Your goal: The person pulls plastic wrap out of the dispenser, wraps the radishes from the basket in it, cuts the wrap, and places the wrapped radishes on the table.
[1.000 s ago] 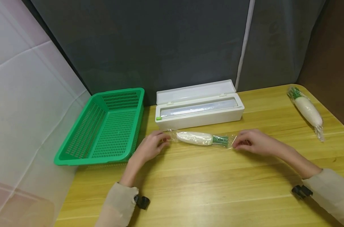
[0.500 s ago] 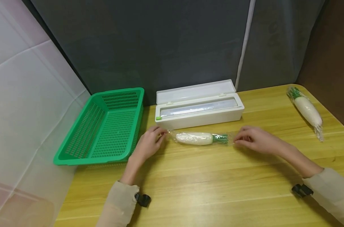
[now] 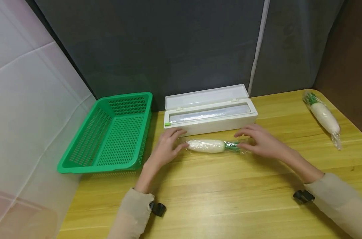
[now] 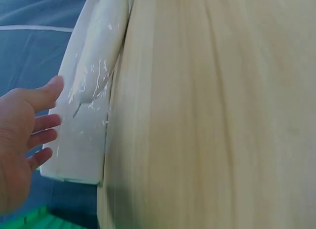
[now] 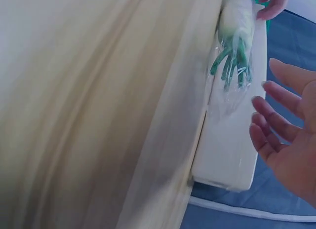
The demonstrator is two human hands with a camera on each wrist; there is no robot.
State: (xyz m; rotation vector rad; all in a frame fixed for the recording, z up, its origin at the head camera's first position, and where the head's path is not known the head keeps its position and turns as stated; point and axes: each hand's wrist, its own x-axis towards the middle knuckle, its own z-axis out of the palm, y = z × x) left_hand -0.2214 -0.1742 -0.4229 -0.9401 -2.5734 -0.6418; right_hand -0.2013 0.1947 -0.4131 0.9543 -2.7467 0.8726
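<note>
A white radish (image 3: 206, 146) in clear plastic wrap lies crosswise on the table, its green stems (image 5: 234, 66) to the right and loose film past both ends. At its root end is my left hand (image 3: 165, 147), thumb and fingers parted and holding nothing in the left wrist view. My right hand (image 3: 263, 143) is by the stem end, thumb apart from gently bent fingers. Nothing sits in its grasp in the right wrist view. Whether fingertips touch the film, I cannot tell. Just behind the radish stands a white cling film box (image 3: 211, 126), lid raised, with a roll inside.
A green plastic basket (image 3: 136, 139) stands on the left, beside the pale wall sheet. At the far right lies another wrapped radish (image 3: 325, 118). A dark grey curtain (image 3: 199, 43) hangs behind the wooden table (image 3: 217, 199).
Both hands have let go of the film ends and moved inward toward the radish, their fingers spreading apart. The radish stays in nearly the same place.
</note>
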